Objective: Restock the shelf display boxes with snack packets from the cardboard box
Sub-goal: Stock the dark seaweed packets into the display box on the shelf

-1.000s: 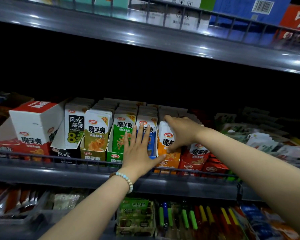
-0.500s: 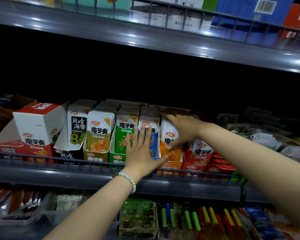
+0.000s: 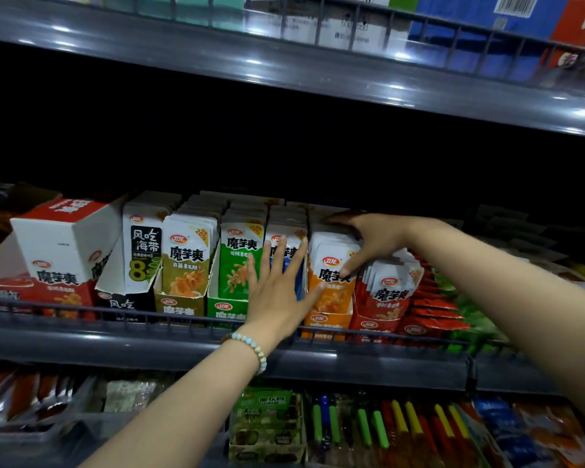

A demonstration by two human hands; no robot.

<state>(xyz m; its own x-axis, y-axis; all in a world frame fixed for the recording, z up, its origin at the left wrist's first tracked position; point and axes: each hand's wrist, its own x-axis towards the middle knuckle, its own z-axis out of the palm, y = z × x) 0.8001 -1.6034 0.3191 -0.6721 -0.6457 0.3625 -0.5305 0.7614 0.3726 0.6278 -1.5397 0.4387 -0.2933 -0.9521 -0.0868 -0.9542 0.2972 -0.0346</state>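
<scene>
Orange packets [image 3: 331, 265] stood upright under the right hand [image 3: 375, 234], which clasped their row front to back, thumb on the front. Just beside it, the left hand [image 3: 277, 292] lay flat, fingers spread, against blue packets [image 3: 284, 228].

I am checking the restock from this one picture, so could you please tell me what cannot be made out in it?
Cardboard supply box: outside the head view's edges.
Blue-and-white snack packets: fronts hidden behind the left hand.
Orange-and-white snack packets: row's rear covered by the gripping right hand.
Back of the grey metal shelf: lost in darkness.
Thin coloured sticks below: too blurred to identify.
</scene>
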